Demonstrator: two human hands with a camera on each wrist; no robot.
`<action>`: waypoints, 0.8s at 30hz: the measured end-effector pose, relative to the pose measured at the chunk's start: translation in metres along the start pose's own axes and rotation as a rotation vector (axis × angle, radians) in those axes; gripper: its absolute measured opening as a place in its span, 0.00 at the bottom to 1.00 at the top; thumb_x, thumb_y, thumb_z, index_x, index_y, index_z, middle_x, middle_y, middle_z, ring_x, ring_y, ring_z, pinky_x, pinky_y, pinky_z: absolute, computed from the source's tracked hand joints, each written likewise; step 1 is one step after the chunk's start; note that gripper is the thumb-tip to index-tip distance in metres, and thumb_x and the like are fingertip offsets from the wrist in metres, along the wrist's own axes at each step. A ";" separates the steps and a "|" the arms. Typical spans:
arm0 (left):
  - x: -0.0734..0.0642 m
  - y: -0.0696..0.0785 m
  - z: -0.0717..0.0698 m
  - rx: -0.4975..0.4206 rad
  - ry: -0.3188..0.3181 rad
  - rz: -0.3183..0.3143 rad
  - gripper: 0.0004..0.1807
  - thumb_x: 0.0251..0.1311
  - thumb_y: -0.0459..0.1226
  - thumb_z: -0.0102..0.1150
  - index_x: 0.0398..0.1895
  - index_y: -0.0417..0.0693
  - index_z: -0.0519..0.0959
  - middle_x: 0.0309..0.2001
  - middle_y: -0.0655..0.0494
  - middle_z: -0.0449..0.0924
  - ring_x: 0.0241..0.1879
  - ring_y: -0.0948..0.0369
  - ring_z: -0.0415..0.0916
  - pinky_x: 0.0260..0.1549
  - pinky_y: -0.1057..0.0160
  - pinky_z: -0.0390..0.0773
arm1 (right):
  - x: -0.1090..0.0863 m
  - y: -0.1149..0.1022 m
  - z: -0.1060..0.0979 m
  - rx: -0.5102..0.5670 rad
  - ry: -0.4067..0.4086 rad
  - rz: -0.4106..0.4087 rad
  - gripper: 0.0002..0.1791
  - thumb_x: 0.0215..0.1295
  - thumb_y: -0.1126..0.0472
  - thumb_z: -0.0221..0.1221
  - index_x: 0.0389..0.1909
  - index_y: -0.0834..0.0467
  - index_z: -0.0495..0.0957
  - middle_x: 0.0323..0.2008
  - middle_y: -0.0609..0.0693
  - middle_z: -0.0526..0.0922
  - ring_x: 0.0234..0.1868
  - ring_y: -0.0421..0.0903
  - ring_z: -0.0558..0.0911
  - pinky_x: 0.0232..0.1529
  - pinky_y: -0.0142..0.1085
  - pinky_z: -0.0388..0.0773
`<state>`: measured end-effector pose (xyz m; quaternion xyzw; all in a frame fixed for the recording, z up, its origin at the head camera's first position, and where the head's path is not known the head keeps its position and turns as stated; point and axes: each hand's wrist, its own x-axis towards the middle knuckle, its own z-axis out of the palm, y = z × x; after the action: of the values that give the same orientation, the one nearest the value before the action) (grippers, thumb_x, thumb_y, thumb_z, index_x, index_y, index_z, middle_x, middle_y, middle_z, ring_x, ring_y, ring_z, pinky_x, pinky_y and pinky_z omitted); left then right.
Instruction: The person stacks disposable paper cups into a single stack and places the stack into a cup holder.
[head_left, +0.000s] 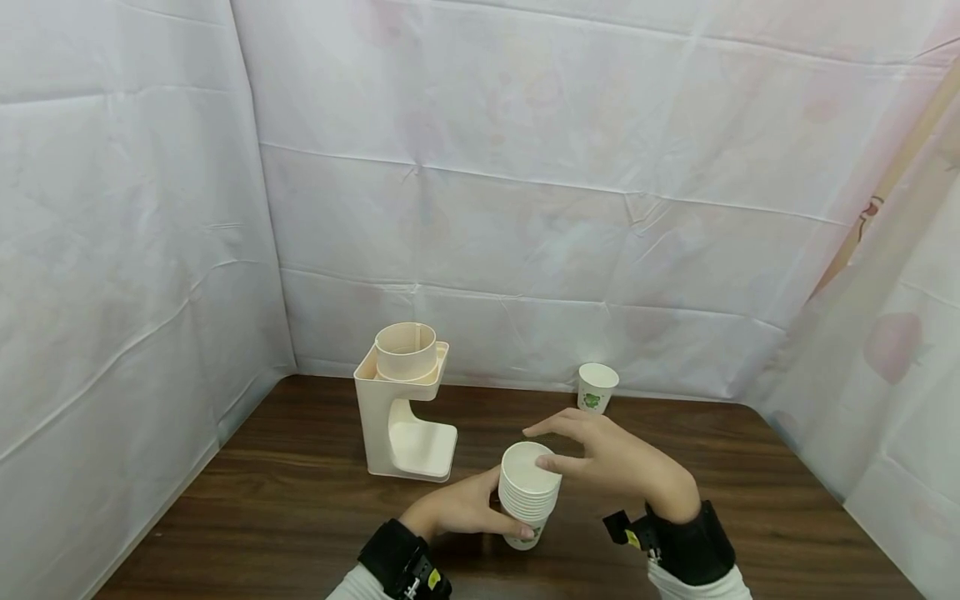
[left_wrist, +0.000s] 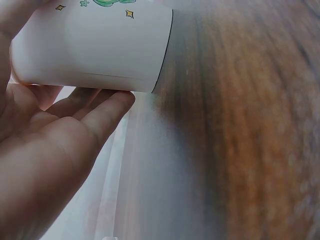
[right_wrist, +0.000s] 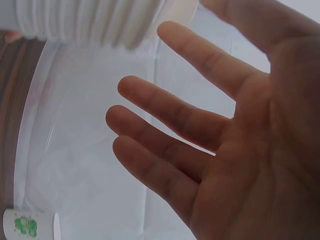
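A stack of several white paper cups [head_left: 527, 493] stands upright at the front of the table, slightly tilted in the head view. My left hand [head_left: 467, 505] grips it low down, thumb across the front and fingers behind. Close by in the left wrist view, the lowest cup [left_wrist: 95, 52] shows a green print, with the left hand [left_wrist: 45, 140] around it. Above the stack's right side, my right hand [head_left: 611, 454] is spread, its thumb overlapping the top rim. The right wrist view has the right hand's fingers [right_wrist: 175, 112] extended beside the nested rims [right_wrist: 90, 22].
A single white paper cup [head_left: 597, 387] with a green print stands at the back, beyond the right hand. Left of the stack is a cream plastic cup holder [head_left: 375, 425] with a round collar [head_left: 405, 354] on top. White cloth [head_left: 480, 225] hangs behind the brown wooden table [head_left: 285, 500].
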<state>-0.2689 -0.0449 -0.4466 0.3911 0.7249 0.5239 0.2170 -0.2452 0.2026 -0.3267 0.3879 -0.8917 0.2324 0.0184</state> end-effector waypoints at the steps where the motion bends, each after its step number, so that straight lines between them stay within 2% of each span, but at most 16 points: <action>1: 0.000 0.000 0.000 0.001 0.003 0.001 0.41 0.59 0.42 0.72 0.72 0.58 0.59 0.58 0.65 0.76 0.58 0.64 0.73 0.59 0.61 0.69 | -0.001 0.003 -0.001 0.005 0.008 0.007 0.21 0.72 0.43 0.58 0.62 0.44 0.77 0.58 0.39 0.78 0.63 0.46 0.74 0.58 0.49 0.73; 9: 0.000 0.001 0.001 0.005 0.035 -0.043 0.42 0.57 0.42 0.74 0.72 0.59 0.61 0.58 0.66 0.76 0.60 0.65 0.71 0.62 0.56 0.65 | -0.006 0.024 -0.007 0.019 0.073 0.086 0.20 0.73 0.45 0.58 0.62 0.44 0.77 0.61 0.48 0.77 0.65 0.55 0.73 0.58 0.57 0.72; 15: -0.001 0.002 0.001 0.009 0.036 -0.043 0.42 0.57 0.42 0.74 0.72 0.59 0.61 0.59 0.66 0.75 0.62 0.64 0.70 0.63 0.54 0.63 | -0.004 0.036 -0.006 0.000 0.121 0.109 0.20 0.72 0.45 0.59 0.61 0.45 0.78 0.60 0.46 0.78 0.64 0.53 0.74 0.59 0.55 0.72; 19: -0.001 0.001 0.000 0.023 0.032 -0.045 0.43 0.57 0.42 0.74 0.73 0.60 0.60 0.59 0.67 0.75 0.62 0.64 0.70 0.63 0.54 0.64 | -0.002 0.045 -0.004 -0.002 0.155 0.117 0.20 0.73 0.48 0.59 0.61 0.48 0.78 0.61 0.49 0.78 0.62 0.56 0.76 0.56 0.54 0.75; 24: -0.001 0.000 0.000 0.032 0.028 -0.040 0.43 0.57 0.42 0.74 0.73 0.61 0.60 0.59 0.67 0.75 0.61 0.65 0.70 0.62 0.54 0.64 | 0.000 0.057 -0.001 -0.026 0.213 0.140 0.18 0.73 0.52 0.60 0.61 0.51 0.78 0.59 0.51 0.79 0.59 0.55 0.78 0.53 0.53 0.77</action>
<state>-0.2681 -0.0455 -0.4463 0.3725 0.7437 0.5133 0.2112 -0.2854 0.2368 -0.3481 0.2974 -0.9126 0.2616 0.1017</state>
